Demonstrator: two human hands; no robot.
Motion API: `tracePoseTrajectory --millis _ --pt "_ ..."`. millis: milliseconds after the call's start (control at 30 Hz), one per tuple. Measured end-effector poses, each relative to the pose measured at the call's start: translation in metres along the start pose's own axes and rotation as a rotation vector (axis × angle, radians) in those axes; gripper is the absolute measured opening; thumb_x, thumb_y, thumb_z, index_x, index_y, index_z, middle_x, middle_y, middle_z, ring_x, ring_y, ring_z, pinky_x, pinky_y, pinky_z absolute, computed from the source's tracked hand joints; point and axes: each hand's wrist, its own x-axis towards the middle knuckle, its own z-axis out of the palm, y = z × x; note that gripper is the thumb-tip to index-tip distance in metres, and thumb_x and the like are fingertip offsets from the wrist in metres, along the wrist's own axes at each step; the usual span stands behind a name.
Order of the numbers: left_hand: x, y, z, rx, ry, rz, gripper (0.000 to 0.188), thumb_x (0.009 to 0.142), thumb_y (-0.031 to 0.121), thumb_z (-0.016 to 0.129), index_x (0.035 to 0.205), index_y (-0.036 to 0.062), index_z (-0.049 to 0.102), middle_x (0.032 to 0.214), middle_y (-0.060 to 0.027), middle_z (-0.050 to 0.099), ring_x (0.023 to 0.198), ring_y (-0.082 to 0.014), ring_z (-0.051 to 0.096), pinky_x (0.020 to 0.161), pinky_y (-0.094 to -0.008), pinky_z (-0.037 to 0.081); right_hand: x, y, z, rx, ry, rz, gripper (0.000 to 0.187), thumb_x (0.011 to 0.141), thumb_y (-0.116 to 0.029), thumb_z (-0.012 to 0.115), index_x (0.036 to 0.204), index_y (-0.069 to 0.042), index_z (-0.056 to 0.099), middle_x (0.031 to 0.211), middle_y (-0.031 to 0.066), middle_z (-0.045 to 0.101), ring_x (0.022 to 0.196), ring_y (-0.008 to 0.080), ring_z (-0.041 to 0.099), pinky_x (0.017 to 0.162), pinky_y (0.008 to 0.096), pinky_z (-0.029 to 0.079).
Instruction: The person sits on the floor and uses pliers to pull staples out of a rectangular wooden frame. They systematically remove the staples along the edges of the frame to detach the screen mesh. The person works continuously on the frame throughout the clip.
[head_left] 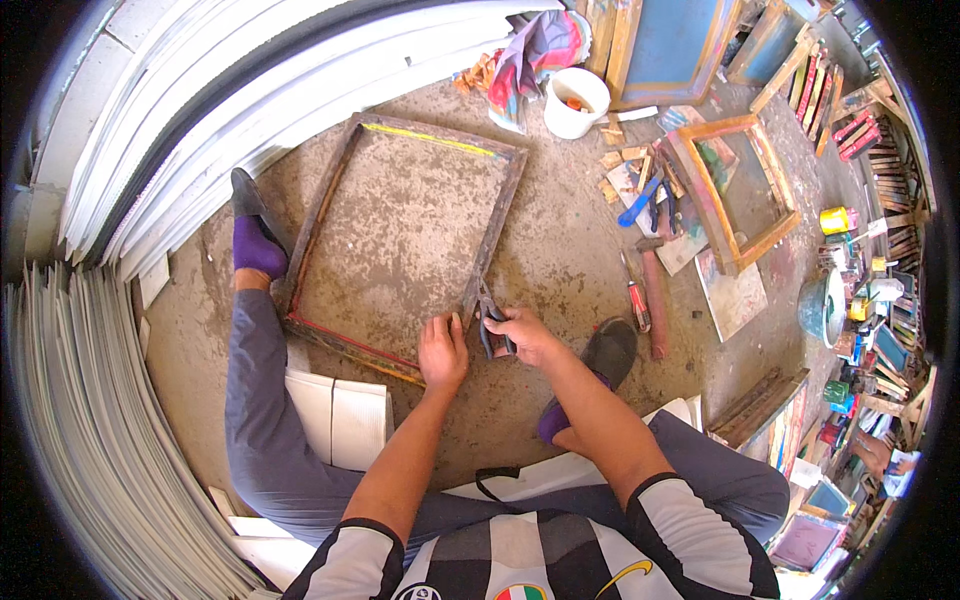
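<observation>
An old wooden frame point(503, 213) with no panel in it lies on the floor between my legs. Yellow shows along its far bar and red along its near one. My left hand point(442, 354) has its fingers curled over the frame near its near right corner. Black-handled pliers point(487, 307) are gripped in my right hand point(522, 335), and their jaws are at the right bar just above that corner. The exact point where the jaws touch cannot be made out.
Right of the frame lie a red-handled screwdriver point(639, 305), a hammer point(654, 300) and a blue-handled tool point(640, 202). Beyond them stands a smaller wooden frame point(735, 255). A white bucket point(574, 118) sits at the back. Stacked white sheets point(170, 190) line the left side.
</observation>
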Motion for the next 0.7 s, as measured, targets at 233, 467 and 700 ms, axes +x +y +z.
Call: tracePoseTrajectory --millis 233,467,700 --pt "0.0 0.003 -0.003 -0.019 -0.005 -0.011 0.028 0.102 0.027 0.054 0.109 0.0009 0.06 0.104 -0.0213 0.063 0.099 -0.0429 0.06 0.083 -0.0512 0.048 -0.004 -0.007 0.013 0.122 -0.016 0.021 0.021 0.094 -0.02 0.069 0.106 -0.004 0.065 0.094 0.0079 0.069 0.083 0.0237 0.069 0.07 0.0447 0.059" --pt "0.0 0.007 -0.005 -0.042 0.002 -0.002 0.02 0.099 0.02 0.056 0.108 0.0031 0.06 0.103 -0.0198 0.062 0.098 -0.0417 0.059 0.083 -0.0511 0.047 0.007 -0.003 0.007 0.07 -0.026 0.018 0.019 0.098 -0.017 0.064 0.107 -0.001 0.056 0.094 0.0134 0.069 0.083 0.0295 0.072 0.068 0.0445 0.06" --pt "0.0 -0.002 0.001 -0.047 0.018 0.023 0.022 0.1 0.022 0.055 0.108 0.0028 0.06 0.101 -0.0202 0.063 0.096 -0.0419 0.059 0.082 -0.0512 0.048 0.004 -0.007 0.009 -0.065 -0.023 -0.064 0.022 0.098 -0.01 0.063 0.108 -0.003 0.045 0.097 0.0172 0.067 0.084 0.0333 0.072 0.065 0.0468 0.061"
